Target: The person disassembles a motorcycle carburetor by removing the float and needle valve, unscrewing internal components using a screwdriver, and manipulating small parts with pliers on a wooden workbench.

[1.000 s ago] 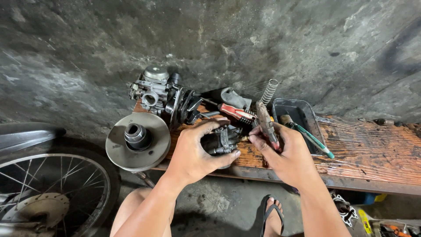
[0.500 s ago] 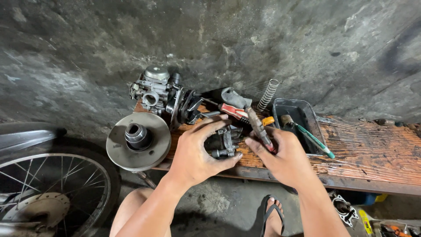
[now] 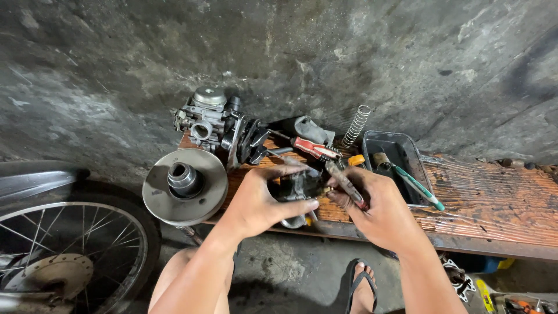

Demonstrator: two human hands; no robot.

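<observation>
At the wooden bench's (image 3: 500, 197) front edge, my left hand (image 3: 261, 200) wraps tight around a small dark engine part (image 3: 297, 187), while my right hand (image 3: 381, 209) grips a red-handled tool (image 3: 347, 186) against it. A pulley disc (image 3: 185, 185) overhangs the bench's left end; carburetor (image 3: 212, 121), spring (image 3: 356, 125) and black tray (image 3: 395, 163) line the back edge.

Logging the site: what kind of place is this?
Probably a small motorcycle repair spot: a carburetor and pulley disc on a wooden bench, and a spoked wheel beside a rough concrete wall.
</observation>
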